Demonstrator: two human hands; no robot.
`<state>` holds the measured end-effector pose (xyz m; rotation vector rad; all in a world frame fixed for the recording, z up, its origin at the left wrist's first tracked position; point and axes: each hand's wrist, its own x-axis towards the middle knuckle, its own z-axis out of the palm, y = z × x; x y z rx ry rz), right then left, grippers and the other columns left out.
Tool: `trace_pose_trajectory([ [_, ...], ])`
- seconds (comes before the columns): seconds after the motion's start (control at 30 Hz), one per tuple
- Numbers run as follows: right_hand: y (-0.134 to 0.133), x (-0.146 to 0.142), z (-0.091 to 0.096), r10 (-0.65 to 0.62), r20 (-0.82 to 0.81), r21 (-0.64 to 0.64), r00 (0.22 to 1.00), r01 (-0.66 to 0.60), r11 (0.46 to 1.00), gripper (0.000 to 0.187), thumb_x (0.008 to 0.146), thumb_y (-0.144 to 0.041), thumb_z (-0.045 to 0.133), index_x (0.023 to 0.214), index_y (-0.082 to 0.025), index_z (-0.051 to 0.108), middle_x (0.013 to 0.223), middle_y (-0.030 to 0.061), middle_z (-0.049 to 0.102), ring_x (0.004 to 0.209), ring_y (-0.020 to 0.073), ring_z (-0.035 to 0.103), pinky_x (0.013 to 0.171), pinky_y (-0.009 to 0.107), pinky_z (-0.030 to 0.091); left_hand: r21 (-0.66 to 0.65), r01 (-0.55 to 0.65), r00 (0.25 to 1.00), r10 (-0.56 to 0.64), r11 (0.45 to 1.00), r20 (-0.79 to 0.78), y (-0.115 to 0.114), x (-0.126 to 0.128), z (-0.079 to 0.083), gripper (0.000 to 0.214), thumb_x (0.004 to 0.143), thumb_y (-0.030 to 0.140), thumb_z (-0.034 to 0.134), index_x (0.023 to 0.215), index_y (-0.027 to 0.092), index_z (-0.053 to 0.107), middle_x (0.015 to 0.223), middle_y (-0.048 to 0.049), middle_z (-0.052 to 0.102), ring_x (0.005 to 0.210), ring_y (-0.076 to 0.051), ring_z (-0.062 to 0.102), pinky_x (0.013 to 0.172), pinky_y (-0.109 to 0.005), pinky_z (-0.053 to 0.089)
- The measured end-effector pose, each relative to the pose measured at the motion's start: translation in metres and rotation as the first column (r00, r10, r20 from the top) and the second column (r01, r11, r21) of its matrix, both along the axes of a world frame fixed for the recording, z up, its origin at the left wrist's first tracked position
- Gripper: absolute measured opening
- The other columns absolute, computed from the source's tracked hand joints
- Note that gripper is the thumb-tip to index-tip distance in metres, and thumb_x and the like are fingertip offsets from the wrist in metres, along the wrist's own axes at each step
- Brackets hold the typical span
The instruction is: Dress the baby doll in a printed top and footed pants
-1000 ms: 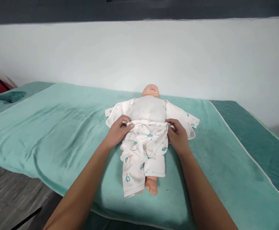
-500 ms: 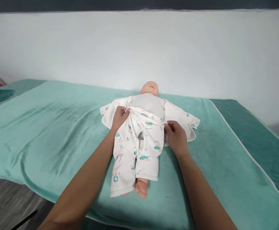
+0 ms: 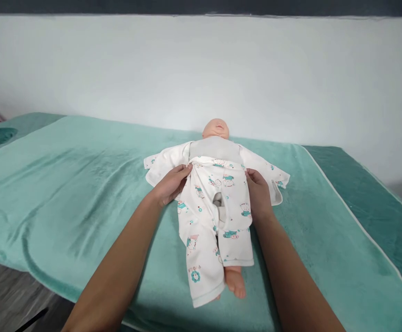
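1. Pinching the waistband (image 3: 218,161) of the printed white trousers (image 3: 203,221): left hand (image 3: 174,182), at 10 o'clock on a dial centred on the trousers. Thumb and fingers pressed together on the waistband's near corner.
2. Right hand (image 3: 259,191), at 2 o'clock: fingers curled in, pinching the opposite waistband edge; fingertips partly hidden.
3. Trousers lie over the lower body and legs of the doll (image 3: 215,150). Doll on its back, head (image 3: 216,129) at 12 o'clock. One foot (image 3: 236,282) out of its hem at 5 o'clock; a little of the other shows at 6.
4. White top (image 3: 259,165) open in front, sleeves spread toward 10 and 2 o'clock.
5. Beneath: light green blanket (image 3: 93,184), creased between 9 and 10 o'clock; darker green cover (image 3: 367,193) at 3.
6. White wall (image 3: 201,69) behind, at 12 o'clock; grey floor (image 3: 0,295) at 8.
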<state>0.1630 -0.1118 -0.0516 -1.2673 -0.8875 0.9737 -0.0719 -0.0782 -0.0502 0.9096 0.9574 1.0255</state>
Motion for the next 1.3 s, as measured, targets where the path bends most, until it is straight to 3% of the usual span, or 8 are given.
trace_pose_trajectory([
  [0.13, -0.003, 0.006, 0.001, 0.094, -0.025, -0.015, 0.995, -0.094, 0.995, 0.028, 0.074, -0.045, 0.074, 0.087, -0.023, 0.061, 0.084, 0.0006, 0.072, 0.075, 0.0176, 0.064, 0.062, 0.028, 0.048, -0.080, 0.120, 0.983, -0.107, 0.990, 0.147, 0.002, -0.001, 0.001, 0.038, 0.085, 0.040, 0.074, 0.109, 0.011, 0.072, 0.094, -0.0115, 0.077, 0.094, -0.026, 0.072, 0.088, -0.037, 0.057],
  [0.27, -0.008, 0.015, 0.002, 0.192, 0.024, -0.078, 0.981, -0.189, 0.979, 0.031, 0.067, -0.036, 0.080, 0.090, -0.022, 0.064, 0.093, 0.0028, 0.075, 0.077, 0.0179, 0.066, 0.058, 0.026, 0.048, -0.131, 0.155, 0.963, -0.120, 0.979, 0.243, 0.002, -0.002, 0.004, 0.036, 0.088, 0.028, 0.067, 0.117, 0.006, 0.071, 0.105, -0.0154, 0.078, 0.103, -0.028, 0.073, 0.097, -0.039, 0.056],
  [0.37, -0.011, 0.018, 0.006, 0.231, 0.068, -0.132, 0.971, -0.221, 0.966, 0.036, 0.063, -0.029, 0.081, 0.095, -0.022, 0.067, 0.098, 0.0036, 0.076, 0.077, 0.0181, 0.067, 0.055, 0.025, 0.047, -0.123, 0.150, 0.962, -0.115, 0.981, 0.249, 0.001, -0.003, 0.005, 0.037, 0.087, 0.020, 0.064, 0.120, 0.005, 0.070, 0.109, -0.0161, 0.077, 0.106, -0.028, 0.073, 0.098, -0.039, 0.057],
  [0.53, -0.013, 0.015, 0.013, 0.299, 0.074, -0.198, 0.951, -0.280, 0.939, 0.039, 0.068, -0.027, 0.077, 0.106, -0.019, 0.072, 0.092, 0.0048, 0.078, 0.066, 0.0179, 0.067, 0.053, 0.027, 0.049, -0.022, 0.190, 0.965, -0.183, 0.982, 0.188, -0.002, -0.004, 0.003, 0.050, 0.072, 0.006, 0.069, 0.122, 0.010, 0.070, 0.110, -0.0142, 0.078, 0.104, -0.030, 0.074, 0.094, -0.040, 0.058],
  [0.8, 0.001, 0.022, 0.013, 0.430, -0.115, -0.203, 0.895, -0.445, 0.872, 0.042, 0.061, -0.019, 0.080, 0.103, -0.021, 0.075, 0.088, 0.0061, 0.080, 0.075, 0.0244, 0.074, 0.066, 0.035, 0.061, 0.067, 0.232, 0.960, -0.240, 0.970, 0.143, -0.001, -0.005, 0.001, 0.059, 0.067, 0.008, 0.074, 0.125, 0.015, 0.069, 0.116, -0.0128, 0.076, 0.101, -0.028, 0.074, 0.084, -0.034, 0.060],
  [0.97, -0.004, 0.024, 0.016, 0.418, -0.127, -0.222, 0.900, -0.436, 0.872, 0.030, 0.069, -0.026, 0.078, 0.099, -0.024, 0.076, 0.093, 0.0058, 0.080, 0.079, 0.0243, 0.075, 0.068, 0.035, 0.062, 0.077, 0.252, 0.945, -0.263, 0.965, 0.197, 0.001, -0.010, -0.001, 0.054, 0.071, 0.014, 0.076, 0.125, 0.016, 0.070, 0.116, -0.0126, 0.076, 0.102, -0.028, 0.074, 0.086, -0.034, 0.060],
  [1.13, -0.012, 0.012, 0.016, 0.313, -0.072, -0.147, 0.947, -0.320, 0.936, 0.042, 0.067, -0.029, 0.081, 0.108, -0.023, 0.076, 0.093, 0.0053, 0.080, 0.083, 0.0257, 0.074, 0.069, 0.035, 0.060, 0.093, 0.247, 0.941, -0.262, 0.964, 0.214, 0.000, -0.008, -0.002, 0.051, 0.071, 0.016, 0.078, 0.122, 0.018, 0.071, 0.107, -0.0113, 0.079, 0.105, -0.032, 0.073, 0.091, -0.040, 0.059],
  [1.3, -0.012, 0.001, 0.018, 0.238, -0.008, -0.108, 0.971, -0.237, 0.966, 0.038, 0.070, -0.037, 0.078, 0.106, -0.022, 0.077, 0.087, 0.0056, 0.079, 0.082, 0.0266, 0.074, 0.069, 0.037, 0.058, 0.047, 0.214, 0.949, -0.219, 0.976, 0.228, -0.004, 0.000, 0.003, 0.048, 0.071, 0.018, 0.080, 0.118, 0.018, 0.073, 0.101, -0.0104, 0.080, 0.105, -0.033, 0.073, 0.094, -0.044, 0.058],
])
